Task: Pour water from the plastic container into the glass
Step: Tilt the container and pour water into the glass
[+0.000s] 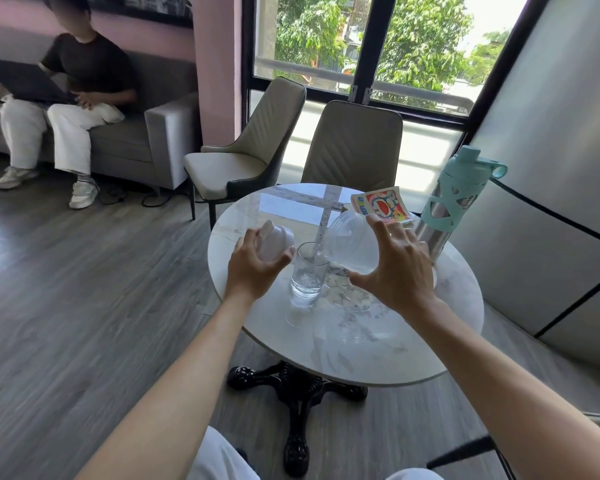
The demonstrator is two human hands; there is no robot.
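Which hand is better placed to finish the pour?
The right hand. It already holds the tilted plastic container over the glass, with water running in. The left hand is busy holding the white lid beside the glass.

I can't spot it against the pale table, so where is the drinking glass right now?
In the head view the glass stands upright near the middle of the round table, between the left hand and the right hand's tilted plastic container.

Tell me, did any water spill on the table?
No spill that I can see. The right hand tips the clear plastic container over the glass, and the water lands inside. The left hand holds the white lid. Glare hides parts of the table.
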